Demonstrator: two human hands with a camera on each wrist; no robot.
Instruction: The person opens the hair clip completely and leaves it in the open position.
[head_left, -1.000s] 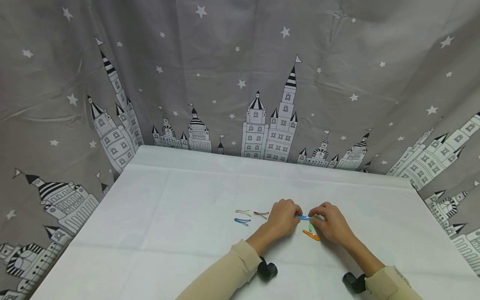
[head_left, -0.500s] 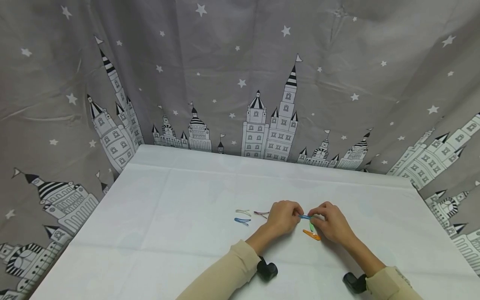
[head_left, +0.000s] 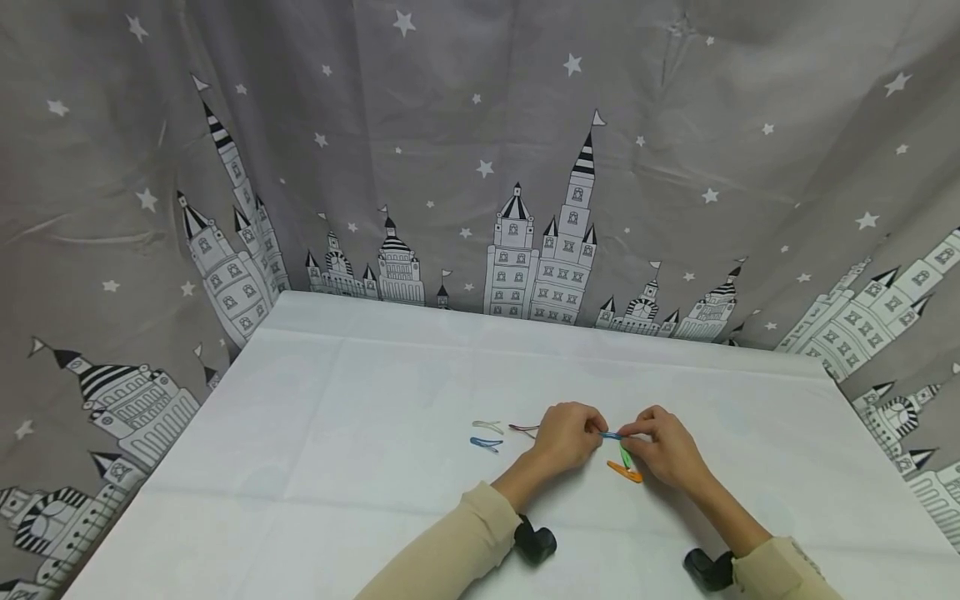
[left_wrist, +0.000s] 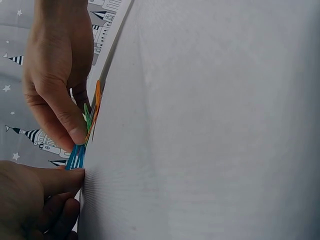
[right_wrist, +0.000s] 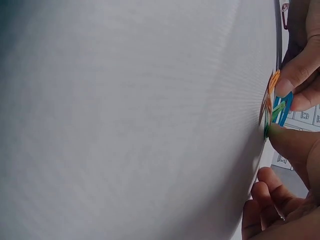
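Observation:
A blue snap hair clip (head_left: 611, 435) spans the gap between both hands. My left hand (head_left: 566, 435) pinches its left end between thumb and fingers. At its right end, my right hand (head_left: 667, 448) pinches with thumb and index finger. Just below the right fingertips a green hair clip (head_left: 626, 456) slants down to an orange hair clip (head_left: 623, 472). In the right wrist view the green clip (right_wrist: 278, 110) crosses the blue one (right_wrist: 287, 109); whether they are linked I cannot tell. The orange clip (left_wrist: 97, 97) sits close by in the left wrist view.
Left of the hands lie a pale yellow clip (head_left: 487, 427), a second blue clip (head_left: 486, 444) and a dark red clip (head_left: 522, 428), partly behind my left hand. A white cloth (head_left: 337, 467) covers the table. A grey curtain (head_left: 420, 167) stands behind.
The green clip has tilted slightly, its lower end now meeting the orange clip. More of the green shows below the right fingers. Both hands have barely moved.

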